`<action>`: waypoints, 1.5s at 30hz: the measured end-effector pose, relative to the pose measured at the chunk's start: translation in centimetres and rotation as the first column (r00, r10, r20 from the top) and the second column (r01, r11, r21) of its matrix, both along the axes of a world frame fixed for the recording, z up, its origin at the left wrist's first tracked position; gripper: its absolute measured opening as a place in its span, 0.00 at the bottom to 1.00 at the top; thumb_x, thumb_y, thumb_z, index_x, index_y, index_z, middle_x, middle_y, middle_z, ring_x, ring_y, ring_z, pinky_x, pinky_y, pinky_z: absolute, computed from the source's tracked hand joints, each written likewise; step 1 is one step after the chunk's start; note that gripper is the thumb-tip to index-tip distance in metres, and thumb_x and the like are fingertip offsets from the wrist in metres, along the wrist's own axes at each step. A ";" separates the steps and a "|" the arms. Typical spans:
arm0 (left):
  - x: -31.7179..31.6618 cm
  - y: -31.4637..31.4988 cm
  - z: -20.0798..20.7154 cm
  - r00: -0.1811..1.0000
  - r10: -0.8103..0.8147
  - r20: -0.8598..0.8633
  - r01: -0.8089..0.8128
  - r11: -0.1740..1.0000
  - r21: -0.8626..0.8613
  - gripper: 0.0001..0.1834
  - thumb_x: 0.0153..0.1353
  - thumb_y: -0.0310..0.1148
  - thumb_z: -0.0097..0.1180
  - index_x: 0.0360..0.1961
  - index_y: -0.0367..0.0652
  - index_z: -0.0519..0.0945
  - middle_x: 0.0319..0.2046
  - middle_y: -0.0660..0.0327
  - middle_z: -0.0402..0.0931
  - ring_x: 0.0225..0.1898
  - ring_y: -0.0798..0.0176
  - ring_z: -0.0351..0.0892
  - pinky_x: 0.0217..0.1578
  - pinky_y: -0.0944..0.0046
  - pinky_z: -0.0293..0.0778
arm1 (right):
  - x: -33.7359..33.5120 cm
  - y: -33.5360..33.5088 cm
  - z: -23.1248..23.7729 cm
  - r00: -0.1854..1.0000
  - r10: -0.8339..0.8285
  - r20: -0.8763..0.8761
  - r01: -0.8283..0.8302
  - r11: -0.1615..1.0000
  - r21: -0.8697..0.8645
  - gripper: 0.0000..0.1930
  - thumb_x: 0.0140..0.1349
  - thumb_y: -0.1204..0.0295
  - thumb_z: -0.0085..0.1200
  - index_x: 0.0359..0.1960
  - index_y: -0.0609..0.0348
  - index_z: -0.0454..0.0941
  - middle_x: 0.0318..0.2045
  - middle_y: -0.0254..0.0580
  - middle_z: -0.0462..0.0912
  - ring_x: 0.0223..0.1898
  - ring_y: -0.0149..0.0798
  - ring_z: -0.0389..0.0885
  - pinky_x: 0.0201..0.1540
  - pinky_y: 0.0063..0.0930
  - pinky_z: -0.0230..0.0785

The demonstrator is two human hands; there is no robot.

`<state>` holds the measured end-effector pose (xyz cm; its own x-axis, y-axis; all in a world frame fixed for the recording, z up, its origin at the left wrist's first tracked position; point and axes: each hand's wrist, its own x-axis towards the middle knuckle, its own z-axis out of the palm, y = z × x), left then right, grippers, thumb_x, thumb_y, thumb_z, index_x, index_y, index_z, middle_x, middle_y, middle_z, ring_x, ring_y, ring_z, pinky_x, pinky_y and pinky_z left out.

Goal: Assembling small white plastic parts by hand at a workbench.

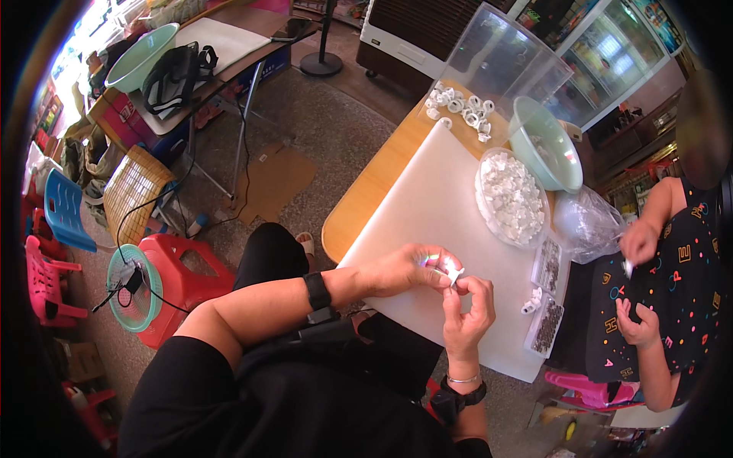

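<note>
Left hand [405, 270] and right hand [468, 311] pinch one white plastic piece [453, 274] above the white board [431, 202], near side. Fine handling, I judge — next move needs steady pinch.

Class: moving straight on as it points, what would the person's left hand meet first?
Besides the small white piece it touches, the left hand would likely meet the right hand first; depth is unclear.
</note>
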<state>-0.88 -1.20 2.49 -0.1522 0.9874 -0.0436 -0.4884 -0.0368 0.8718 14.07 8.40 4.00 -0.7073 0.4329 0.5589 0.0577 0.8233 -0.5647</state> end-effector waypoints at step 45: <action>0.3 0.7 -1.6 0.969 -0.060 0.241 0.032 0.993 0.117 0.12 0.62 0.26 0.54 0.46 0.34 0.76 0.40 0.62 0.76 0.43 0.68 0.76 0.48 0.67 0.74 | 0.3 0.3 1.1 0.999 0.034 0.026 -0.038 0.986 0.162 0.13 0.52 0.76 0.60 0.39 0.59 0.75 0.38 0.41 0.76 0.40 0.44 0.73 0.44 0.38 0.64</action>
<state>-0.60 -0.51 0.85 -0.1048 0.9938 0.0367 -0.6892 -0.0992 0.7178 14.35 8.74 5.08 -0.7344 0.3116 0.6030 0.0381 0.9059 -0.4217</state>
